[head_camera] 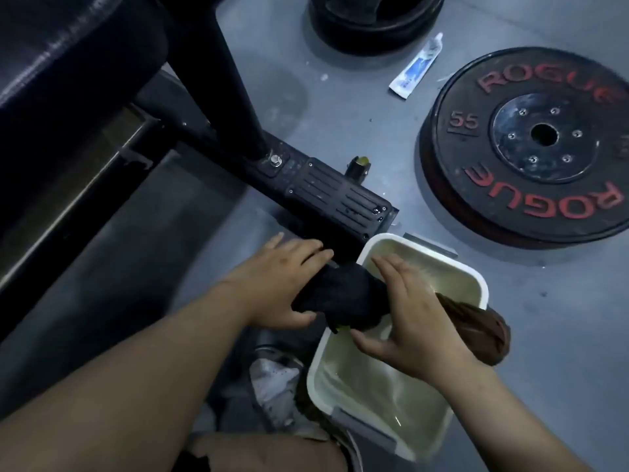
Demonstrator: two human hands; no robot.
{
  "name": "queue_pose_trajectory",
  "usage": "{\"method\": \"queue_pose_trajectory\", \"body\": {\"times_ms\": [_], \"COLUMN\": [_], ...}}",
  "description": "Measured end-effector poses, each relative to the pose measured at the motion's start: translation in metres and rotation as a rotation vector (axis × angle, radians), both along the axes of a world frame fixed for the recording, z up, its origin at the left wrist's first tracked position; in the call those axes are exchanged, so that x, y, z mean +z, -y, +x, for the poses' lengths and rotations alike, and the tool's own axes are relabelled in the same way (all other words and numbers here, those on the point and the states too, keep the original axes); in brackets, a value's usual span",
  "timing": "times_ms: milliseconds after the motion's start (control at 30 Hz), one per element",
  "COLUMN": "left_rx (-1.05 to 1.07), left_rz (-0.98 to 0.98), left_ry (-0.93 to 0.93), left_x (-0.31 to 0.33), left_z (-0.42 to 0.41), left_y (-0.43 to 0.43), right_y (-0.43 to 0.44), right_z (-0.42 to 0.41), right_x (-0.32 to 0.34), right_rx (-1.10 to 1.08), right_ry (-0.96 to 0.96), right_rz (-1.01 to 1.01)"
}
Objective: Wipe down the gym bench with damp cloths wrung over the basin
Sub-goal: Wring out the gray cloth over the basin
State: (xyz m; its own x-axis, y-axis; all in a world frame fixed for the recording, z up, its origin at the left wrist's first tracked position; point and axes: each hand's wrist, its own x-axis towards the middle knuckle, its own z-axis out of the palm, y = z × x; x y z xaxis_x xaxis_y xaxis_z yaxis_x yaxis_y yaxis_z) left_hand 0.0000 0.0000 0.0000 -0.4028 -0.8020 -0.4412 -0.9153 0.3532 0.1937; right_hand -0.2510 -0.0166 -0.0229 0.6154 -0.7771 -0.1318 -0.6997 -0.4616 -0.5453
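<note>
A dark cloth (340,298) is rolled up between both of my hands at the left rim of the white basin (483,287), which holds cloudy water. My left hand (282,284) grips the cloth's left end. My right hand (405,311) wraps its right end over the water. A brown cloth (476,332) hangs over the basin's right rim. The black gym bench pad (61,46) fills the upper left, with its upright post and foot plate (337,195) just beyond my hands.
A black 55 weight plate (531,144) with red lettering lies on the grey floor at the right, another dark plate (371,18) at the top. A white tube (415,68) lies between them. My white shoe (275,390) sits left of the basin.
</note>
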Motion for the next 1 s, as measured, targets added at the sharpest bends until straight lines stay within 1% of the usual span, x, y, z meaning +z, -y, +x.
{"method": "queue_pose_trajectory", "body": {"times_ms": [67, 133, 200, 367, 467, 567, 733, 867, 933, 1000], "left_rx": [-0.009, -0.003, 0.008, 0.039, 0.034, 0.015, -0.014, 0.06, 0.111, 0.178], "left_rz": [0.125, 0.161, 0.147, 0.114, 0.095, 0.0, -0.237, -0.412, -0.475, -0.444], "left_ry": [0.041, 0.064, 0.052, 0.014, 0.071, 0.106, 0.066, 0.025, -0.008, -0.007], "left_x": [-0.004, -0.007, -0.009, -0.003, 0.009, 0.023, 0.066, 0.114, 0.136, 0.164], "left_z": [0.001, 0.002, 0.0, -0.018, -0.024, -0.024, -0.02, -0.015, -0.011, -0.008], "left_y": [-0.001, -0.006, -0.004, 0.009, 0.013, 0.015, 0.017, 0.013, 0.012, 0.01], "right_y": [0.001, 0.0, -0.001, -0.001, -0.002, -0.002, 0.008, 0.018, 0.024, 0.031], "right_z": [0.005, 0.008, 0.009, 0.009, 0.004, -0.002, -0.004, 0.0, 0.007, 0.014], "right_x": [-0.007, -0.014, -0.019, -0.027, -0.018, 0.002, 0.051, 0.097, 0.121, 0.144], "right_rx": [0.021, 0.017, -0.011, -0.091, -0.08, -0.036, -0.035, -0.03, -0.036, -0.003], "right_ry": [0.005, 0.0, 0.028, 0.085, 0.143, 0.158, 0.209, 0.263, 0.328, 0.387], "right_rz": [0.039, 0.092, 0.124, 0.131, 0.128, 0.061, 0.005, -0.097, -0.125, -0.195]}}
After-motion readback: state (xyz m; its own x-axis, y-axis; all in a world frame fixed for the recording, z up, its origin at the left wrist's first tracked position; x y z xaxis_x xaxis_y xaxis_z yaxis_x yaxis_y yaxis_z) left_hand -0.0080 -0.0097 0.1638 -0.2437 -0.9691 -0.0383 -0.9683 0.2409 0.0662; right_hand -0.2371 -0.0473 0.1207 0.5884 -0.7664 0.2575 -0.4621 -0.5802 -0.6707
